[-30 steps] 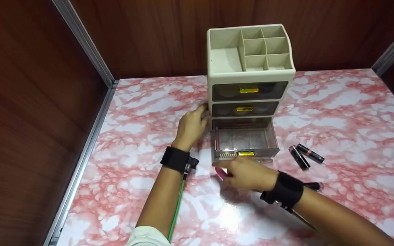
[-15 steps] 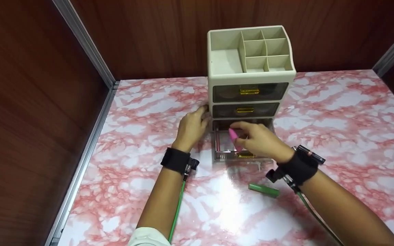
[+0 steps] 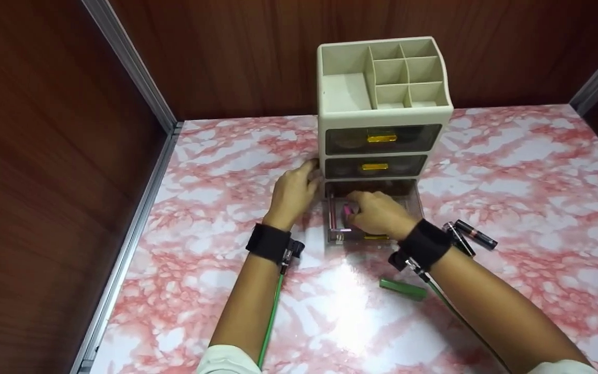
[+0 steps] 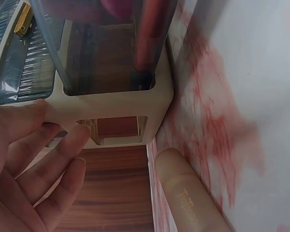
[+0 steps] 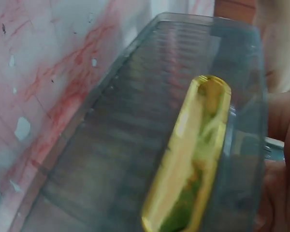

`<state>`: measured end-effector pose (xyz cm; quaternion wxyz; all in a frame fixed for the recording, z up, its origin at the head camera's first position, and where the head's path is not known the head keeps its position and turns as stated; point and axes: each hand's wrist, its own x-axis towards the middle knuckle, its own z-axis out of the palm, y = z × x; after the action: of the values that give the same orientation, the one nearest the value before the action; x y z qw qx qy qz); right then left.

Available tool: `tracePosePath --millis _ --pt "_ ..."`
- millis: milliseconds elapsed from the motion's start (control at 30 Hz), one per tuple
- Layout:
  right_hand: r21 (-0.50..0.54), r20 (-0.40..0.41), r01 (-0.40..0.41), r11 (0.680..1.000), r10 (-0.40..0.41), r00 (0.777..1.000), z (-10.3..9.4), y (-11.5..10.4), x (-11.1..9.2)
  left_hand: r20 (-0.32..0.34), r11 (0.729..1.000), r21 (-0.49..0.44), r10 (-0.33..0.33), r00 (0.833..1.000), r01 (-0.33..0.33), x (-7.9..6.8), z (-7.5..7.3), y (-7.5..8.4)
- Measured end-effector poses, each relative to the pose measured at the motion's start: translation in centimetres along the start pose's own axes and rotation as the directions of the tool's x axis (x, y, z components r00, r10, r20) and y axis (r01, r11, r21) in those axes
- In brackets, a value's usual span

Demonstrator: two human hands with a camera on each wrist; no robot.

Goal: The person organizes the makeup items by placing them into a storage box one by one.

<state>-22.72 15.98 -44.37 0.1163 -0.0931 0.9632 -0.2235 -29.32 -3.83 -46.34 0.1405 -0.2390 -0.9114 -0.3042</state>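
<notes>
A cream organizer (image 3: 384, 117) with yellow-handled drawers stands on the marbled table, its bottom drawer (image 3: 334, 236) pulled out. My left hand (image 3: 292, 195) touches the organizer's left side near the table; in the left wrist view its fingers (image 4: 55, 162) lie along the frame. Inside the drawer, my right hand (image 3: 379, 213) pinches a pink tube (image 3: 348, 210), partly hidden by the fingers. A slim pinkish-red tube (image 3: 331, 213) lies along the drawer's left wall. In the right wrist view, the drawer front and its yellow handle (image 5: 188, 154) cover most of the hand.
A green tube (image 3: 403, 289) lies in front of the drawer. Two black tubes (image 3: 478, 236) lie to its right, one partly behind the right wristband. A beige rounded shape with gold lettering (image 4: 186, 193) shows by the left hand. Wood panels (image 3: 242, 57) enclose the table.
My right hand has moved from in front of the drawer up and into it with the pink tube, and is now lower inside. The green tube has come into view. My left hand stays.
</notes>
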Motion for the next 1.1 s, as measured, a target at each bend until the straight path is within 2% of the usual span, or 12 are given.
tracePosePath --millis 167,367,767,1100 --pt "-0.031 0.004 0.016 0.999 -0.016 1.000 0.7 0.2 0.6 -0.001 1.000 0.015 -0.003 1.000 0.003 0.0 0.0 0.1" --pt "-0.055 0.027 -0.009 0.998 0.011 1.000 1.1 0.3 0.9 -0.007 1.000 -0.001 -0.001 1.000 0.001 0.1 0.2 0.1" --pt "-0.042 0.109 -0.019 0.999 0.023 0.994 1.3 0.0 2.1 -0.016 1.000 0.001 -0.003 1.000 0.003 0.0 0.2 -0.1" --pt "-0.008 0.116 -0.004 1.000 0.005 0.993 1.5 0.0 2.1 0.009 0.999 0.028 -0.021 1.000 0.021 0.0 0.0 0.1"
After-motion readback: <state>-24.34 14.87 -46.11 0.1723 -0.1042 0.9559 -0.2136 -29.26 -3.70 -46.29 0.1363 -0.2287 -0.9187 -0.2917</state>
